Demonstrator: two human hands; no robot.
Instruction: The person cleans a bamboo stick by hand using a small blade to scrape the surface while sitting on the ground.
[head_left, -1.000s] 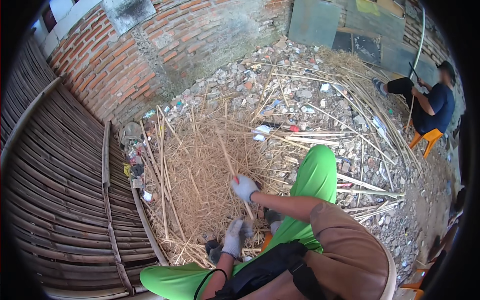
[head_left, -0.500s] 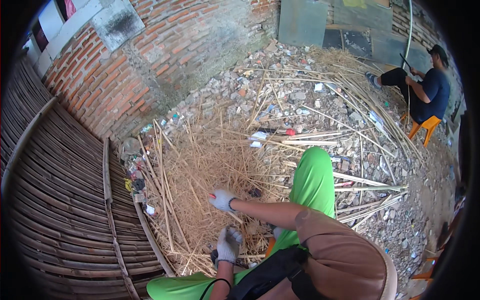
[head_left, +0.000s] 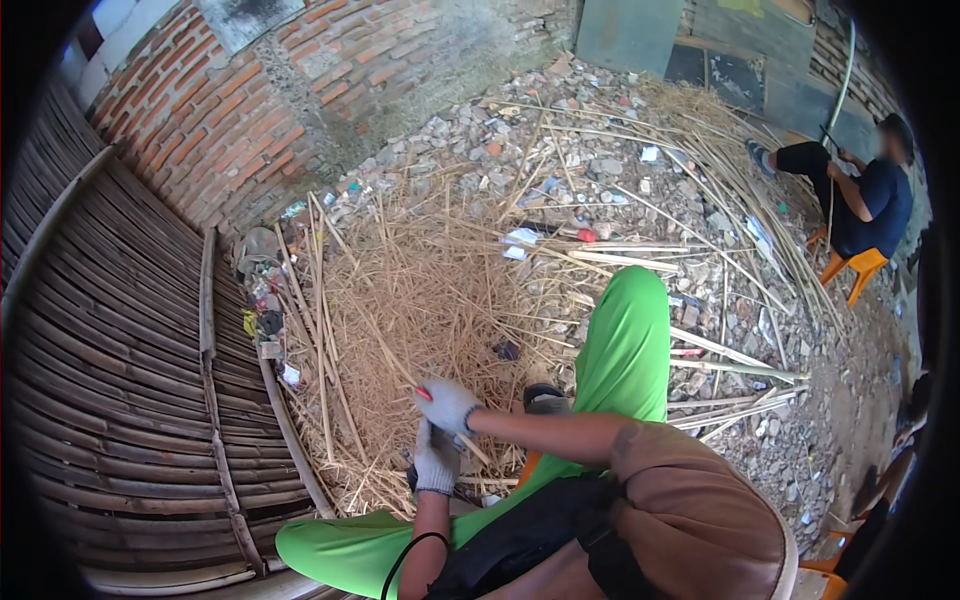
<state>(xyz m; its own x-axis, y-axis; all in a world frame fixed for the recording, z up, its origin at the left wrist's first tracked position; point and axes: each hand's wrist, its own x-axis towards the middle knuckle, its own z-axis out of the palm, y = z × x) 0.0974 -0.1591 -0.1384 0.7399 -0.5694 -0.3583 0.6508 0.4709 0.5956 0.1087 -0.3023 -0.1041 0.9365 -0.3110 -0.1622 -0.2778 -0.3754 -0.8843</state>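
From the head camera, the person sits low with both knees up in bright green trousers (head_left: pixel 628 340), and both gloved hands meet just in front of the lap. The right hand (head_left: pixel 447 403), in a grey knit glove, has its fingers curled shut around a thin pale bamboo strip (head_left: pixel 385 350) that runs up and to the left from the fist into the heap; a small red tip (head_left: pixel 424 394) shows at the thumb side of that fist, too small to say what it is. The left hand (head_left: pixel 435 458), also gloved, sits directly below and touching the right, its fingers closed around the lower part of the same strip, though the exact hold is hidden by the glove. The strip lies over a big heap of dry straw-coloured shavings (head_left: pixel 430 290) spread on the ground between the knees and the brick wall (head_left: pixel 250 110). Along the left edge of the ground runs a curved panel of dark bamboo slats (head_left: pixel 110 370). Beyond the heap the ground is rubble and loose long bamboo canes (head_left: pixel 700 230). At the far right another person (head_left: pixel 860 195) in dark clothes sits on an orange stool (head_left: pixel 858 268), well apart from the hands, holding a long cane upright.
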